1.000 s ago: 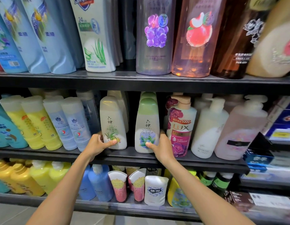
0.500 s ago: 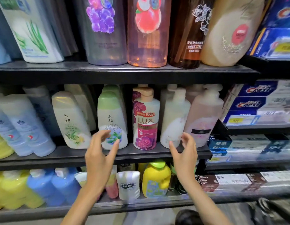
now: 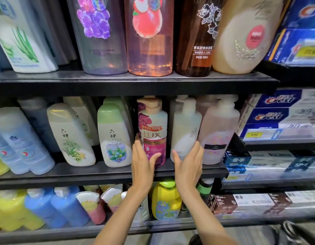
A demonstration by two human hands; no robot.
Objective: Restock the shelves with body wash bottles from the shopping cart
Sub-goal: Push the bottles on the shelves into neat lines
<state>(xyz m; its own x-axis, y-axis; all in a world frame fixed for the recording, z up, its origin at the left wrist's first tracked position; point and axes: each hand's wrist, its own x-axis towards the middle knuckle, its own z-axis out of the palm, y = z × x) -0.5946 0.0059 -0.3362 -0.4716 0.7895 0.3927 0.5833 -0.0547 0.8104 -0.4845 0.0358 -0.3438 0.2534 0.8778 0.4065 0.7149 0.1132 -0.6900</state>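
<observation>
A pink LUX pump bottle (image 3: 152, 128) stands upright on the black middle shelf (image 3: 82, 171). My left hand (image 3: 144, 161) grips its lower part, thumb across the front label and fingers along its left side. Just to its right stands a white pump bottle (image 3: 186, 128). My right hand (image 3: 188, 163) holds its base, thumb on the left side and fingers wedged between it and a pale pink pump bottle (image 3: 218, 131). The shopping cart is not clearly in view.
A green-capped bottle (image 3: 114, 135) and a cream one (image 3: 72, 137) stand to the left of the LUX bottle. Tall bottles fill the top shelf (image 3: 135, 82). Crest toothpaste boxes (image 3: 276, 117) stack at the right. A yellow bottle (image 3: 166, 200) and tubes sit on the lower shelf.
My view and both hands shifted right along the middle shelf. The left hand left the cream bottle and took the LUX bottle; the right hand left the green-capped one and closed round the white pump bottle.
</observation>
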